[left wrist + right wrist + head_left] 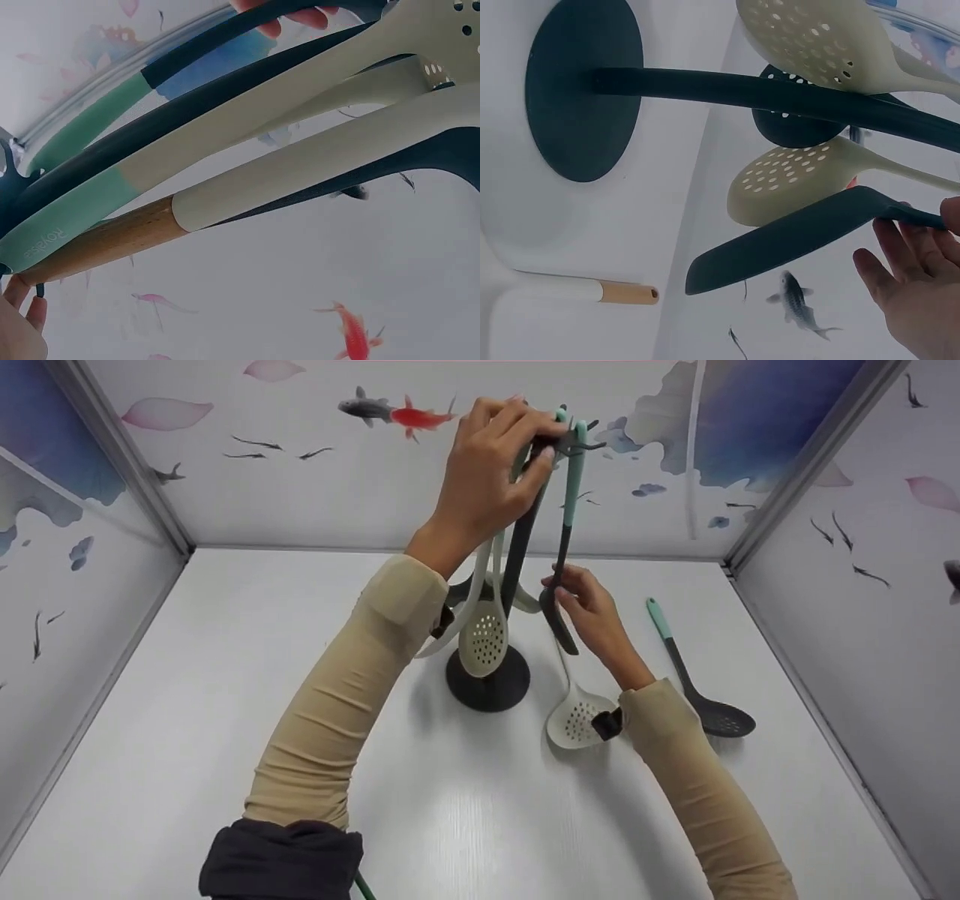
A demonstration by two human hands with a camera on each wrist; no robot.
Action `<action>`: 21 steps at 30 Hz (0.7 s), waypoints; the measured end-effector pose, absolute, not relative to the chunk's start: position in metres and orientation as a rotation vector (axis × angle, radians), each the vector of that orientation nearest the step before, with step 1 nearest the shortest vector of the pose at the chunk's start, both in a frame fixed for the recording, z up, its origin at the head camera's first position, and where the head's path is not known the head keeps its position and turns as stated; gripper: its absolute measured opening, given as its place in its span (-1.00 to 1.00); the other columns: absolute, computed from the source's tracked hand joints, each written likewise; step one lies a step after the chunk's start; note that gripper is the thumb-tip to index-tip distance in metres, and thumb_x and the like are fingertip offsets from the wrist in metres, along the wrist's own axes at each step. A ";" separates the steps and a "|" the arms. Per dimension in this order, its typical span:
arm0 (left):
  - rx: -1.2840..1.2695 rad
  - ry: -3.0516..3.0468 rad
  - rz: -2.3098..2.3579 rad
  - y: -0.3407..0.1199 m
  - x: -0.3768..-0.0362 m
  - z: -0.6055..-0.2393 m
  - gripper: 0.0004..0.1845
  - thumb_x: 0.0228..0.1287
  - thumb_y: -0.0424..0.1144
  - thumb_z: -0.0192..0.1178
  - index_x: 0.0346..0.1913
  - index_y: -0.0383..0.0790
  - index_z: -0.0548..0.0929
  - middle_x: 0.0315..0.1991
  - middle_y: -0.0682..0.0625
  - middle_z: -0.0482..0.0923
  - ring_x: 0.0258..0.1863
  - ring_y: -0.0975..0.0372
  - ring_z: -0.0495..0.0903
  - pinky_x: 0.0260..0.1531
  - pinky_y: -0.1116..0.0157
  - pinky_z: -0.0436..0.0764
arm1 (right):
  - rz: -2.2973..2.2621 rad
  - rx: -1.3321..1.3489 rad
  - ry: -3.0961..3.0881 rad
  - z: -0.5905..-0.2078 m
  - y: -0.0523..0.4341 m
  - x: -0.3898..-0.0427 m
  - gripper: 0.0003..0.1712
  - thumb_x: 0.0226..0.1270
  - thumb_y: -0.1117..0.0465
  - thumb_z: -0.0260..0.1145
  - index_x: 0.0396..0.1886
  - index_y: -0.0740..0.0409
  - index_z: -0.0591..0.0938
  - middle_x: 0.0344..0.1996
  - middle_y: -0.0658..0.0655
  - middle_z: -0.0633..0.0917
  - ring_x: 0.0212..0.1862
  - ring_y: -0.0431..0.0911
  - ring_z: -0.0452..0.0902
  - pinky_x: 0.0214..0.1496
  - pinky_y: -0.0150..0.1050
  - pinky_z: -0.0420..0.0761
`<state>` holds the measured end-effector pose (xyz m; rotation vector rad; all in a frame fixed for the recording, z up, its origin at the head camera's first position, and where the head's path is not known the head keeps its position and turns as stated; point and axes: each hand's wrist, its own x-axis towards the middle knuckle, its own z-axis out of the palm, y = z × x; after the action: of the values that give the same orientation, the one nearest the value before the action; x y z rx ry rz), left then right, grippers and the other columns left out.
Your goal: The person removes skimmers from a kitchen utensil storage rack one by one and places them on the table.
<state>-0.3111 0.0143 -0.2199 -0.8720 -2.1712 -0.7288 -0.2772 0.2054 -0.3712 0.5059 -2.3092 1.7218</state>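
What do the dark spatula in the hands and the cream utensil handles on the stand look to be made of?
The dark spatula looks like matte silicone or nylon: smooth, no glare, with a mint grip. The right hand holds its blade and the left hand its top. One cream handle looks like the same matte material, ending in a wood section with visible grain.

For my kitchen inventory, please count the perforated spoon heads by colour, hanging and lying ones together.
Cream perforated plastic spoon heads: 3 (two hanging on the dark stand, one lying on the white table)
Dark grey perforated spoon heads: 2 (one hanging, one lying)
Total: 5
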 end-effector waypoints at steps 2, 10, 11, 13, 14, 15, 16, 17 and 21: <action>-0.881 -2.166 -0.725 0.016 -0.311 -0.218 -0.61 0.36 -0.02 -0.11 0.11 -0.02 0.58 0.12 0.06 0.52 0.25 0.18 0.26 0.34 0.37 0.02 | 1.737 0.484 -2.270 -0.372 0.209 -0.275 -0.64 0.36 0.38 0.07 0.13 0.39 0.43 -0.06 0.37 0.59 0.04 0.11 0.52 0.06 -0.42 0.49; -0.889 -2.178 -0.743 0.014 -0.310 -0.219 -0.59 0.36 -0.01 -0.16 0.11 0.01 0.58 0.13 0.07 0.51 0.25 0.19 0.24 0.35 0.36 0.01 | 1.743 0.411 -2.265 -0.370 0.218 -0.265 -0.69 0.30 0.37 0.16 0.03 0.37 0.54 -0.14 0.37 0.65 -0.09 -0.04 0.63 0.03 -0.41 0.54; -0.891 -2.178 -0.747 0.014 -0.310 -0.219 -0.59 0.37 -0.02 -0.17 0.12 0.01 0.57 0.13 0.07 0.51 0.25 0.19 0.24 0.34 0.36 0.01 | 1.727 0.406 -2.267 -0.369 0.218 -0.264 -0.69 0.30 0.37 0.16 0.02 0.38 0.54 -0.16 0.36 0.65 -0.12 -0.07 0.62 0.01 -0.41 0.55; -0.894 -2.173 -0.751 0.014 -0.310 -0.218 -0.58 0.38 -0.02 -0.19 0.12 0.01 0.57 0.13 0.07 0.50 0.25 0.19 0.24 0.34 0.36 0.02 | 1.681 0.395 -2.273 -0.369 0.220 -0.262 -0.69 0.30 0.35 0.17 0.02 0.39 0.54 -0.17 0.35 0.64 -0.16 -0.08 0.60 -0.03 -0.43 0.55; -0.895 -2.172 -0.750 0.014 -0.310 -0.218 -0.58 0.38 -0.03 -0.20 0.12 0.02 0.57 0.14 0.07 0.50 0.25 0.19 0.24 0.34 0.36 0.02 | 1.667 0.389 -2.272 -0.369 0.220 -0.261 -0.69 0.30 0.35 0.17 0.02 0.39 0.54 -0.18 0.34 0.64 -0.18 -0.10 0.59 -0.06 -0.43 0.55; -0.894 -2.173 -0.750 0.014 -0.310 -0.218 -0.58 0.38 -0.04 -0.20 0.12 0.02 0.57 0.14 0.07 0.50 0.24 0.19 0.24 0.34 0.36 0.03 | 1.648 0.384 -2.274 -0.369 0.220 -0.261 -0.69 0.31 0.34 0.17 0.02 0.38 0.54 -0.18 0.34 0.64 -0.19 -0.10 0.58 -0.08 -0.44 0.55; -0.892 -2.174 -0.751 0.013 -0.310 -0.218 -0.58 0.38 -0.04 -0.21 0.12 0.02 0.57 0.13 0.07 0.50 0.24 0.19 0.24 0.33 0.37 0.04 | 1.627 0.374 -2.279 -0.369 0.220 -0.260 -0.69 0.31 0.33 0.17 0.02 0.36 0.55 -0.18 0.33 0.64 -0.20 -0.12 0.57 -0.10 -0.44 0.54; -0.889 -2.175 -0.751 0.013 -0.310 -0.218 -0.58 0.38 -0.05 -0.21 0.12 0.02 0.57 0.13 0.07 0.50 0.24 0.19 0.24 0.33 0.36 0.05 | 1.614 0.363 -2.283 -0.369 0.220 -0.259 -0.69 0.30 0.33 0.18 0.02 0.35 0.56 -0.18 0.31 0.64 -0.21 -0.13 0.56 -0.13 -0.46 0.53; -0.878 -2.189 -0.756 0.013 -0.309 -0.218 -0.58 0.37 -0.05 -0.20 0.12 0.01 0.57 0.12 0.06 0.51 0.22 0.19 0.25 0.32 0.37 0.07 | 1.587 0.323 -2.295 -0.368 0.220 -0.258 -0.69 0.30 0.30 0.19 0.02 0.31 0.56 -0.18 0.29 0.64 -0.24 -0.21 0.55 -0.15 -0.48 0.51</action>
<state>-0.3090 0.0133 -0.2184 -0.8779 -2.1890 -0.7556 -0.2575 0.2204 -0.3682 0.3226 -2.2948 1.5871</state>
